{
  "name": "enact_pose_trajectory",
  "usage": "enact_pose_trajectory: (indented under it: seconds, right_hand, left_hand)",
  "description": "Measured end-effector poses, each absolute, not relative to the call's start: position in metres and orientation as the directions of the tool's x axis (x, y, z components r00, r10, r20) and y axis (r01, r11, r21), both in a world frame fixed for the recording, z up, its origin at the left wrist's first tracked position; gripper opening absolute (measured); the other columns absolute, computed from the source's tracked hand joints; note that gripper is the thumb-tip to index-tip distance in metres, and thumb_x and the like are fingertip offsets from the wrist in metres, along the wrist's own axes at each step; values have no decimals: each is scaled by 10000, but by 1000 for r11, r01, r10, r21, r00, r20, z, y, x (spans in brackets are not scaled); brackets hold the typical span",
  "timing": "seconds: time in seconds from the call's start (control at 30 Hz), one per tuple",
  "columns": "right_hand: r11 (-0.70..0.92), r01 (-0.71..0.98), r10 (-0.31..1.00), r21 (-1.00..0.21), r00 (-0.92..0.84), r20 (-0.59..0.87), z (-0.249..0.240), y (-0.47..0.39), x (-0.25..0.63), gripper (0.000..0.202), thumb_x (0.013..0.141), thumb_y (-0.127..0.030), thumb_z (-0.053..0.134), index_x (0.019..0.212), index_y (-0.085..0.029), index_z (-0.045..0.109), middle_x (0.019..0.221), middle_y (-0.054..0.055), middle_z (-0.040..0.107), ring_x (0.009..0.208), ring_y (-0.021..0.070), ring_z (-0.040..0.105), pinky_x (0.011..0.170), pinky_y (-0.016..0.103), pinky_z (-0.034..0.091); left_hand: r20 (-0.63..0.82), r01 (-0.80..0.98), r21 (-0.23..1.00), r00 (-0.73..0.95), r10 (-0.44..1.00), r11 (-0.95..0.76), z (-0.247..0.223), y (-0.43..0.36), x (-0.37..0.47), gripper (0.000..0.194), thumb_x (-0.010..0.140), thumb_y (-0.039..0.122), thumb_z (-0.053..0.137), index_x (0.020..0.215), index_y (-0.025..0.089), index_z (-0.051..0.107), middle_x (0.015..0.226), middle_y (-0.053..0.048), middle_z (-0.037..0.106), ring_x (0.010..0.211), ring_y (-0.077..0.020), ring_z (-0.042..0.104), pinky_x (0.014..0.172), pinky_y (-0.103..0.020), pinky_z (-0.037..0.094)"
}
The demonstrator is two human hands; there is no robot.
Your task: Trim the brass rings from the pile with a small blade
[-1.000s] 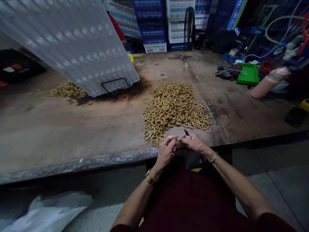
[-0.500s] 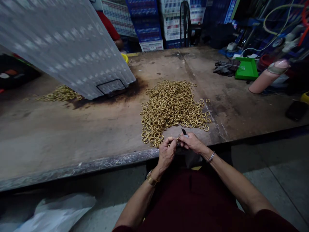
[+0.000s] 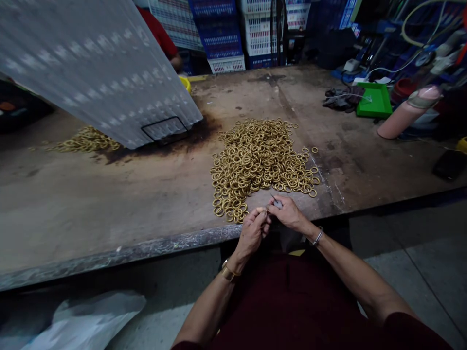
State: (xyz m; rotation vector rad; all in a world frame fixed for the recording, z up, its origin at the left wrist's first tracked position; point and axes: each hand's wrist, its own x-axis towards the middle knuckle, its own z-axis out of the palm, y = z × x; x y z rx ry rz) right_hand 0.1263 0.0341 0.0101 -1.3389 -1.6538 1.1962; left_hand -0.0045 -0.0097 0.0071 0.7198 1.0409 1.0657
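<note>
My left hand [image 3: 251, 232] is closed in a pinch at the table's front edge, on what looks like one small gold-coloured ring, mostly covered by the fingertips. Touching or nearly touching it, my right hand [image 3: 291, 215] grips a small utility knife [image 3: 278, 203], whose grey body and thin dark blade stick out above the fingers. Just beyond both hands spreads a heap of gold-coloured rings [image 3: 260, 155], with a few loose ones at its right side.
A tall grey ribbed panel [image 3: 105, 73] leans over the table [image 3: 153, 194] at left, beside a second pile of rings [image 3: 87, 141]. A green tray [image 3: 374, 99] and a pink bottle [image 3: 406, 116] stand at right. Behind the panel shows another person's red sleeve [image 3: 160, 34].
The knife has turned in my right hand, so its blade now looks thinner and points up and left. My left hand's fingers have curled and shifted slightly; the view has moved a little.
</note>
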Motion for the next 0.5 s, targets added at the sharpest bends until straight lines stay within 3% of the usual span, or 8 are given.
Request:
enact_pose_trajectory:
  seconds: [0.17,0.27,0.4,0.5]
  right_hand:
    - [19,311,970,-950,-235,-57,10,35,127,158,723,-313,492,664,-175,539,546,-57,434,511,80,363,507,200,309]
    - [34,384,979,-923,-199,-47,8,35,130,145,746,-289,476,698,-175,552,567,-44,464,516,88,388,514,201,313]
    - [239,591,953,-770,-296,68,5,28,136,139,788,-219,461,786,-179,593,641,-6,551,565,109,453,570,217,319]
    - [386,694,892,-608,-450,53,7,21,137,147,774,-139,462,807,-181,598,729,27,608,646,132,506,623,230,323]
  left_hand:
    - [-349,-403,833,147,925,379,8,-11,-5,338,686,447,675,782,155,535,612,49,509,401,-27,380,369,-155,247]
    - [-352,-407,832,135,926,376,9,-12,-5,353,683,454,678,811,152,549,615,51,510,398,-25,378,363,-154,238]
    - [-334,-380,862,71,940,335,8,-12,-5,361,683,481,669,780,158,539,612,51,511,398,-25,373,360,-151,239]
    - [-319,-337,889,32,947,310,5,-11,-6,360,693,498,653,740,164,527,581,51,504,395,-28,366,365,-154,250]
